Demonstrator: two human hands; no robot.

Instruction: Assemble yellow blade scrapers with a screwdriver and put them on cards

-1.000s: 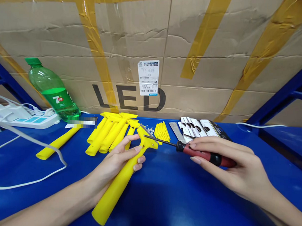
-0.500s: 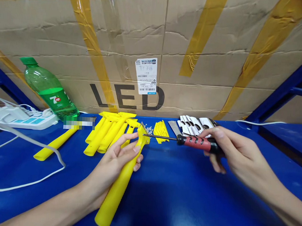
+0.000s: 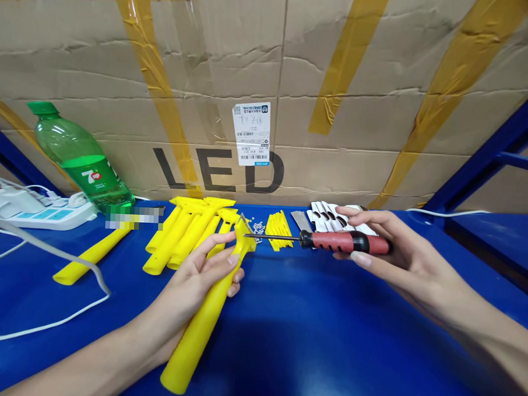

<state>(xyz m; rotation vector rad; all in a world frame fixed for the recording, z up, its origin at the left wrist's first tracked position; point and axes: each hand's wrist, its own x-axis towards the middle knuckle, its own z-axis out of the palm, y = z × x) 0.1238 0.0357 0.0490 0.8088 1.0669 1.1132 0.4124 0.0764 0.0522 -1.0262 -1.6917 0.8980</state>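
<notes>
blue counter, cardboard box behind, one bottle, left fingers gripping one yellow scraper, right fingers gripping one screwdriver

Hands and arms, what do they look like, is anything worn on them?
The left hand and right hand are bare: no gloves, rings or watch. Nails are longish and rounded. The forearms are bare too; no sleeve shows.

scraper — yellow | screwdriver — red-black handle | bottle — green | shelf — blue
</notes>
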